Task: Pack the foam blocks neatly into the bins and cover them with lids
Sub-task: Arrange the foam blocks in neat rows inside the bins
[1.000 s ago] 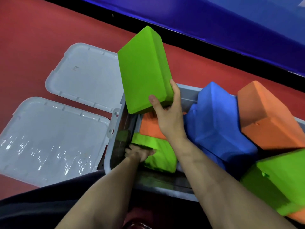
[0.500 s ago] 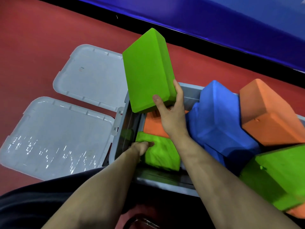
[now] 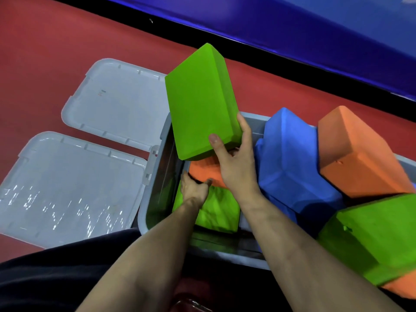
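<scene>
A grey bin (image 3: 153, 192) holds several foam blocks. My right hand (image 3: 236, 163) grips the lower corner of a large green block (image 3: 200, 102) and holds it tilted above the bin's left end. Down inside the bin my left hand (image 3: 193, 188) reaches to the near edge of a low orange block (image 3: 204, 171), fingers curled at it, just above a green block (image 3: 220, 212) lying on the bottom. A blue block (image 3: 292, 167) leans at the middle of the bin. Further right sit an orange block (image 3: 355, 154) and another green block (image 3: 378, 242).
Two translucent grey lids lie on the red floor to the left of the bin, one further back (image 3: 117, 104) and one nearer (image 3: 67, 188). A black strip and a blue padded wall (image 3: 315, 23) run along the back. My dark clothing fills the bottom left.
My left hand has moved up from the low green block to the edge of the low orange block. My right hand keeps the raised green block, little shifted.
</scene>
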Motion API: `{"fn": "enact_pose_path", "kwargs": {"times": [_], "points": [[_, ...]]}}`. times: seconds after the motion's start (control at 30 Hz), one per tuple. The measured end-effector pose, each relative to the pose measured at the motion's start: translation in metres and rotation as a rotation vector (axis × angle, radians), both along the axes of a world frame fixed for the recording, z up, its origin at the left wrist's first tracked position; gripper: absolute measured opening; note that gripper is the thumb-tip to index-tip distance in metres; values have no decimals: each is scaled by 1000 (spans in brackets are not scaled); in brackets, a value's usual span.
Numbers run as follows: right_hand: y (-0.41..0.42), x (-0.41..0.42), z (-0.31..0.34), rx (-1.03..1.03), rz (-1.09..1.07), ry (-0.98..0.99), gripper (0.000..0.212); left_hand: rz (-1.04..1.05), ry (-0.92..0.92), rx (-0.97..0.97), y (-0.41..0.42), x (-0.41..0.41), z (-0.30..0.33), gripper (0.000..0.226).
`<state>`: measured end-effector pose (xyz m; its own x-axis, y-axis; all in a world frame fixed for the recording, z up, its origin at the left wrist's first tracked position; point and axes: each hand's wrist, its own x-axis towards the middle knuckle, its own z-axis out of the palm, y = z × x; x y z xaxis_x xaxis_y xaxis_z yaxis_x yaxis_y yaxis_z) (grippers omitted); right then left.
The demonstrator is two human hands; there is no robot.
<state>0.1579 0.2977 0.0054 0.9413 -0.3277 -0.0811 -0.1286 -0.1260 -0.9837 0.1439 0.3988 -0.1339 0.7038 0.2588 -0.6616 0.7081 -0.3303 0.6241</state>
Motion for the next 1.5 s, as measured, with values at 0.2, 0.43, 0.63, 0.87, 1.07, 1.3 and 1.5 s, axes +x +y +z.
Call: {"fn": "enact_pose_path", "kwargs": {"times": [0.2,0.43,0.63,0.87,1.07,1.3,1.5], "points": [[-2,4,-2,3,-37,-7,86,-56,108,-90,8,27,2,109],[3,2,-8,41,-75,-22,79,32,55,-122,17,41,-4,108],[5,1,0,61,-134,-70,79,-176,-141,-12,9,47,32,86],[1,2,13,105,-185,-100,83,-260,-402,76,-7,53,75,84],[-5,-1,15,57,-290,-110,85,-638,-478,306,24,62,98,84],[-10,-3,12,56,-330,-112,84,-753,-405,427,42,68,95,95],[-11,-5,16,76,-311,-116,79,-456,-314,169,35,36,80,133]]}}
